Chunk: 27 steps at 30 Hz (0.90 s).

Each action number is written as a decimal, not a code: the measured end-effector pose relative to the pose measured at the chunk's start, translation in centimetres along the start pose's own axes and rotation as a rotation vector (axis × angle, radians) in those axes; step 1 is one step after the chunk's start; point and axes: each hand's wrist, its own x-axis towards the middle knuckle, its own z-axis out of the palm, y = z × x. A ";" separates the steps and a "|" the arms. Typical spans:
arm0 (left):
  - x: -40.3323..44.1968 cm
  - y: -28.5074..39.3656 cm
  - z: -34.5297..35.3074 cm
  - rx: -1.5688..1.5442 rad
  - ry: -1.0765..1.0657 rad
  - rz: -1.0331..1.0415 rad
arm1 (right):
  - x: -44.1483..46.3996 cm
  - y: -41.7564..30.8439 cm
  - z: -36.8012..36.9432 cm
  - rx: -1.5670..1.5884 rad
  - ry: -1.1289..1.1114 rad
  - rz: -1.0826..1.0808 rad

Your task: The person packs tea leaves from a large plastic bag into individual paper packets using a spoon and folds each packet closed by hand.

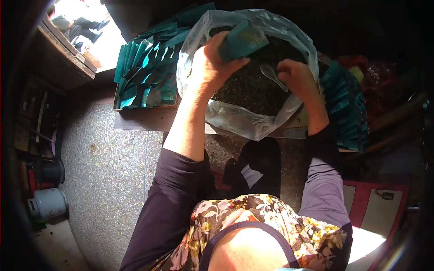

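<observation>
My left hand (214, 65) holds a teal packet (244, 40) between thumb and fingers, over the upper left of a large clear plastic bag (239, 119). Dark loose leafy material (244, 83) fills the open bag. My right hand (296, 79) is inside the bag's right side, its fingers curled beside a clear plastic spoon (270, 73). The spoon's bowl points up and left, and its handle runs down toward the lower part of the hand. How the fingers meet the handle is partly hidden.
A box of upright teal packets (147, 77) stands left of the bag, and more teal packets (346, 104) stand on the right. A grey gas cylinder (47, 203) is at the lower left. Another person's legs (86, 29) show at the top left.
</observation>
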 end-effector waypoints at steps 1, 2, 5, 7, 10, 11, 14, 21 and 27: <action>0.2 0.6 -0.2 -0.043 -0.001 -0.028 | -0.5 -0.7 -0.2 -0.120 -0.107 0.213; -0.1 1.3 -0.5 0.068 0.004 -0.093 | -1.0 -0.6 0.1 -0.118 -0.110 0.216; 0.0 0.4 -0.3 0.071 0.036 -0.037 | -1.7 0.3 1.4 -0.284 -0.109 0.144; -0.1 1.7 -0.7 0.143 0.037 -0.060 | -1.5 0.9 2.0 -0.351 -0.070 0.105; 0.1 0.6 -0.7 0.156 0.045 -0.093 | -1.4 1.1 2.1 -0.323 -0.064 0.079; 0.1 -0.3 -0.5 0.096 0.052 -0.106 | -1.5 1.0 2.2 -0.321 -0.063 0.084; 0.2 -0.9 -0.5 0.137 0.090 -0.110 | -1.4 1.1 2.6 -0.280 -0.047 0.140; 0.1 -0.7 -0.6 0.174 0.097 -0.146 | 1.4 3.6 3.8 -0.253 0.355 -0.023; 0.2 -1.2 -0.5 0.139 0.089 -0.124 | 4.4 4.2 7.2 -0.291 0.450 -0.072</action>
